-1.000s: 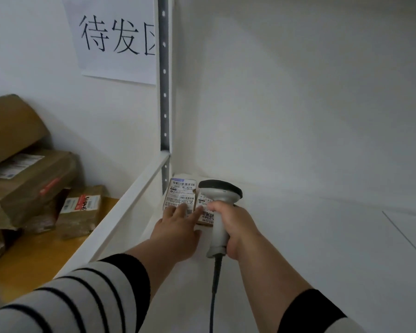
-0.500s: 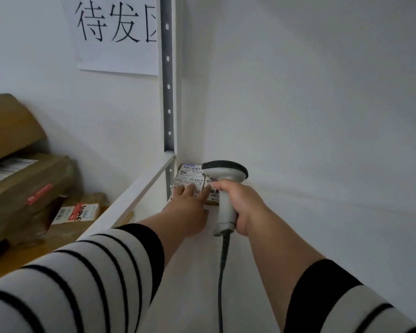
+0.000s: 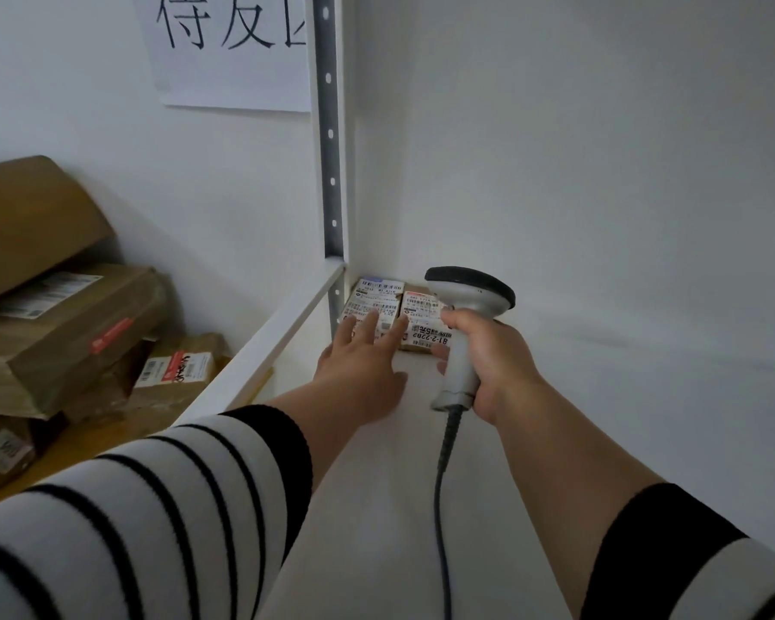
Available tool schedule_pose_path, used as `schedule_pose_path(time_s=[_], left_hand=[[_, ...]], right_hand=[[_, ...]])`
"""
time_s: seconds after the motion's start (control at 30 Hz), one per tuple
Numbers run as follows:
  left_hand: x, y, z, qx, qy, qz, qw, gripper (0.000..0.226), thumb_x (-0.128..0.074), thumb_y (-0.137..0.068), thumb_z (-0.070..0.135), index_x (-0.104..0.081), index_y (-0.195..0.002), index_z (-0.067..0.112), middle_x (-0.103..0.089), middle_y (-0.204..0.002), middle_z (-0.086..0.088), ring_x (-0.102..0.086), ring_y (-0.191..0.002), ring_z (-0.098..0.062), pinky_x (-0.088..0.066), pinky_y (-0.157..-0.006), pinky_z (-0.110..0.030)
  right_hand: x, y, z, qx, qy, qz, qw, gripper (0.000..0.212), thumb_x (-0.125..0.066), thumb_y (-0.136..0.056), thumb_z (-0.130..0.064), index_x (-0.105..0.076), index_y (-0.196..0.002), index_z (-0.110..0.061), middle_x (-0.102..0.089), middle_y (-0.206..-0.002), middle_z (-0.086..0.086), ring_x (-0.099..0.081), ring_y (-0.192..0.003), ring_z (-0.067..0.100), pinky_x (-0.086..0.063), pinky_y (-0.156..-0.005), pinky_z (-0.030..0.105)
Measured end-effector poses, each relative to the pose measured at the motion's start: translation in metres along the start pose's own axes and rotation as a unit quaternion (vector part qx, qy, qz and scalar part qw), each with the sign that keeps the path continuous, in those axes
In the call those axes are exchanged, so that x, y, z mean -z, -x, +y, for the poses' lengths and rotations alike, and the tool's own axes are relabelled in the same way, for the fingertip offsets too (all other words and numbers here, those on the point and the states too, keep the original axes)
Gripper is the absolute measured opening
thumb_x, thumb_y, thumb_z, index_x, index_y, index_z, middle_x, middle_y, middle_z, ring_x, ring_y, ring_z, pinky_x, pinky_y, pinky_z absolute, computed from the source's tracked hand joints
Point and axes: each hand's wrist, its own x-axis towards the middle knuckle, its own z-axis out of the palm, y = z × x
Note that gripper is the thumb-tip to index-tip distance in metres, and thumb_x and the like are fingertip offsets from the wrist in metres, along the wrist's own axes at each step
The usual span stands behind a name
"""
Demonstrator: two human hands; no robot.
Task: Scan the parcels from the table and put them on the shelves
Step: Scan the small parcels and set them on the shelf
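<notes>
2 parcels [image 3: 394,313] sit in shelf [image 3: 600,396] corner, left hand [image 3: 361,369] touching them.

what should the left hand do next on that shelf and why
Probably draw the left hand back off the shelf: its straight fingers just touch two small parcels sitting in the back corner, while the right hand grips the scanner.

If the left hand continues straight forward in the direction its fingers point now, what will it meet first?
The left hand points toward the shelf's back corner, fingers straight. It would first meet the left parcel; its fingertips seem already on that label, though contact is hard to confirm. The right hand grips the scanner beside it.
</notes>
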Motion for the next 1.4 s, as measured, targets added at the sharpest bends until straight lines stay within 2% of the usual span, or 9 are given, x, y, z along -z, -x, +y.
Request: schedule_pose_path(time_s=[0.13,0.33,0.5,0.7,0.83,0.97,1.13,1.3,1.4], left_hand=[[0.009,0.03,0.005,0.018,0.004,-0.028,0.999,0.075,-0.044,-0.1,0.044,0.007,-0.155,0.043,0.011,-0.166,0.003,0.013,-0.152,-0.026,-0.012,-0.12,-0.049],[0.026,0.093,0.017,0.015,0.011,-0.069,0.997,0.074,-0.045,-0.101,0.042,0.003,-0.157,0.04,0.008,-0.167,0.002,0.009,-0.152,-0.027,-0.016,-0.12,-0.05],[0.042,0.167,0.02,-0.018,0.029,-0.107,0.994,0.073,-0.044,-0.101,0.041,0.001,-0.158,0.035,0.003,-0.167,-0.001,0.005,-0.152,-0.03,-0.018,-0.122,-0.052],[0.07,0.286,-0.007,-0.101,0.076,-0.138,0.982,0.067,-0.045,-0.102,0.036,-0.01,-0.159,0.026,-0.027,-0.16,-0.006,-0.029,-0.145,-0.029,-0.029,-0.117,-0.041],[0.098,0.37,-0.053,-0.12,0.118,-0.139,0.976,0.055,-0.044,-0.104,0.034,-0.028,-0.155,0.029,-0.037,-0.157,0.0,-0.04,-0.141,-0.022,-0.031,-0.116,-0.035],[0.131,0.424,-0.119,-0.063,0.142,-0.128,0.979,0.044,-0.044,-0.104,0.034,-0.044,-0.148,0.027,-0.054,-0.143,0.0,-0.057,-0.123,-0.018,-0.047,-0.105,-0.032],[0.168,0.458,-0.221,0.055,0.222,-0.087,0.97,0.04,-0.047,-0.103,0.034,-0.053,-0.141,0.023,-0.062,-0.129,-0.002,-0.058,-0.107,-0.018,-0.049,-0.09,-0.028],[0.188,0.47,-0.301,0.148,0.256,-0.067,0.953,0.042,-0.049,-0.102,0.037,-0.053,-0.141,0.022,-0.057,-0.136,-0.002,-0.053,-0.123,-0.021,-0.043,-0.093,-0.028],[0.193,0.466,-0.334,0.19,0.245,-0.061,0.949,0.043,-0.05,-0.1,0.041,-0.053,-0.14,0.025,-0.056,-0.137,0.0,-0.053,-0.124,-0.02,-0.044,-0.098,-0.031]], right_hand=[[0.006,0.031,-0.004,-0.012,0.003,-0.014,1.0,0.014,-0.072,-0.087,-0.017,-0.068,-0.098,-0.009,-0.075,-0.088,0.01,-0.072,-0.072,0.022,-0.058,-0.08,0.04],[0.018,0.11,-0.01,-0.054,0.058,-0.038,0.996,0.025,-0.075,-0.087,-0.024,-0.066,-0.104,-0.008,-0.071,-0.095,0.011,-0.071,-0.068,0.021,-0.059,-0.074,0.036],[0.021,0.207,-0.015,-0.041,0.098,-0.035,0.994,0.016,-0.073,-0.089,-0.022,-0.067,-0.097,-0.01,-0.069,-0.079,0.011,-0.067,-0.065,0.019,-0.056,-0.065,0.031],[0.007,0.345,-0.002,-0.04,0.148,0.006,0.988,0.028,-0.072,-0.088,-0.035,-0.067,-0.098,-0.009,-0.066,-0.074,0.008,-0.064,-0.059,0.017,-0.053,-0.066,0.032],[-0.026,0.425,0.014,-0.046,0.164,0.0,0.985,0.03,-0.07,-0.089,-0.038,-0.067,-0.098,-0.01,-0.066,-0.075,0.008,-0.064,-0.061,0.019,-0.053,-0.069,0.034],[-0.078,0.478,0.024,-0.037,0.182,-0.038,0.982,0.026,-0.069,-0.091,-0.033,-0.066,-0.1,-0.008,-0.064,-0.076,0.008,-0.062,-0.061,0.02,-0.052,-0.069,0.035],[-0.157,0.507,0.029,-0.021,0.206,-0.096,0.974,0.023,-0.068,-0.09,-0.033,-0.067,-0.096,-0.01,-0.065,-0.075,0.007,-0.062,-0.062,0.019,-0.052,-0.068,0.035],[-0.231,0.499,0.039,0.001,0.206,-0.152,0.967,0.022,-0.07,-0.09,-0.032,-0.066,-0.094,-0.011,-0.064,-0.075,0.009,-0.062,-0.066,0.022,-0.05,-0.067,0.035],[-0.271,0.484,0.045,0.006,0.218,-0.174,0.96,0.025,-0.071,-0.089,-0.033,-0.065,-0.094,-0.009,-0.064,-0.075,0.009,-0.063,-0.065,0.023,-0.051,-0.069,0.037]])
